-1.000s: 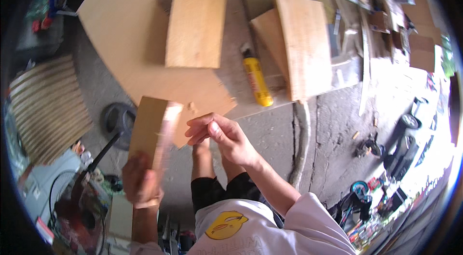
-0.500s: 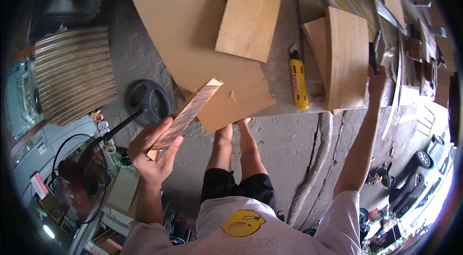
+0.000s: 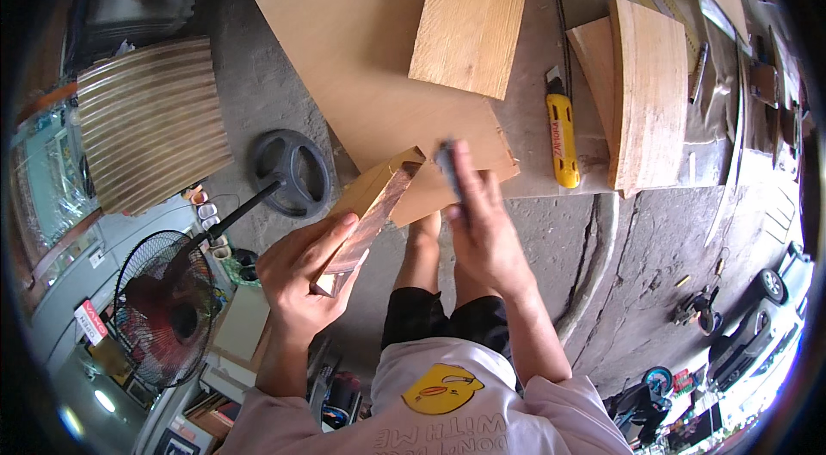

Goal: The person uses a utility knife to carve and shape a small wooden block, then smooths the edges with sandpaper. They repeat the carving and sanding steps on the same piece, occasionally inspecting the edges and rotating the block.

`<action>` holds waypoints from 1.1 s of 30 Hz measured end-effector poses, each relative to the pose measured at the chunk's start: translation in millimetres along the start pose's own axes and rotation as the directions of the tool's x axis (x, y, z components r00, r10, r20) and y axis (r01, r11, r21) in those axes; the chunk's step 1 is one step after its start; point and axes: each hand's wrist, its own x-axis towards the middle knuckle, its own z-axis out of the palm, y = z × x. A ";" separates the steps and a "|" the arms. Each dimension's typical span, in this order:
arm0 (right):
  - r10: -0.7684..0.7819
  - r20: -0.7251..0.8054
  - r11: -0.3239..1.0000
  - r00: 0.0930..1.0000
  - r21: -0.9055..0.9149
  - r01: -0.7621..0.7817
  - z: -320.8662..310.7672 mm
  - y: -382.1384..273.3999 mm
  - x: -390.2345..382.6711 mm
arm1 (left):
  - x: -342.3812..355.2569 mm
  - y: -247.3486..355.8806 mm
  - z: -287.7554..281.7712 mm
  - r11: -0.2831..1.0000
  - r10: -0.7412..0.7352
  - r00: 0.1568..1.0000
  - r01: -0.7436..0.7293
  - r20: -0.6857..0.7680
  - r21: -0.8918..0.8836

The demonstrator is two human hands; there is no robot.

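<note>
The left hand (image 3: 297,287) clamps the near end of a flat, pale wooden board with a dark, streaked edge (image 3: 377,212) between thumb and fingers, presumably so that edge stays exposed. The right hand (image 3: 492,244) is just beside the board's far end, its fingers closed around a small, dark, blurred object (image 3: 446,164). The yellow plastic utility knife (image 3: 563,141) lies on the table (image 3: 538,132), probably parked there to free both hands.

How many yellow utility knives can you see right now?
1: the yellow utility knife, on the table beyond the right hand, left of the overlapping wooden boards. Others may be hidden.
</note>
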 end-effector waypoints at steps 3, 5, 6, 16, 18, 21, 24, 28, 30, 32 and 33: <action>-0.020 0.135 1.000 0.991 -0.012 0.022 20.3 -12.8 3.0 | -3.1 -2.6 -5.1 1.000 0.022 1.000 -0.022 0.021 0.001; -0.100 0.067 0.995 0.993 -0.023 0.102 25.0 -16.9 5.2 | -7.7 -1.0 -8.6 1.000 0.012 1.000 -0.012 0.023 0.000; -0.108 0.051 0.994 0.993 -0.021 0.109 22.4 -22.4 6.8 | -9.7 0.8 -8.8 0.999 0.027 1.000 -0.027 0.010 0.019; -0.151 -0.106 0.981 0.983 -0.142 0.135 37.2 -44.5 -5.6 | -19.8 -19.2 8.3 0.994 0.106 0.992 -0.104 -0.063 0.035; -0.081 -0.153 0.993 0.985 -0.099 0.066 40.1 -39.3 1.2 | -21.2 -20.0 6.7 0.995 0.099 0.993 -0.098 -0.058 0.020; 0.027 -0.221 0.998 0.975 -0.054 -0.040 40.4 -33.7 25.0 | -18.7 -19.7 9.7 0.995 0.096 0.993 -0.097 -0.073 -0.003; -0.064 -0.170 0.989 0.983 -0.144 0.039 41.6 -51.8 3.9 | -25.5 -23.8 11.5 0.995 0.102 0.988 -0.102 -0.117 0.010; 0.058 -0.240 0.997 0.969 -0.036 -0.069 44.5 -39.6 20.0 | -29.8 -23.2 16.5 0.996 0.089 0.983 -0.087 -0.160 0.020; 0.070 -0.257 0.997 0.964 -0.020 -0.078 44.3 -37.5 26.2 | -27.8 -23.8 17.2 0.996 0.085 0.982 -0.083 -0.169 0.019; -0.087 -0.222 0.989 0.971 -0.133 0.058 46.2 -53.9 4.7 | -29.2 -25.3 14.7 0.995 0.095 0.983 -0.090 -0.157 0.037; -0.097 -0.192 0.987 0.977 -0.142 0.070 46.5 -56.0 -1.9 | -30.6 -25.4 15.0 0.996 0.092 0.982 -0.088 -0.164 0.032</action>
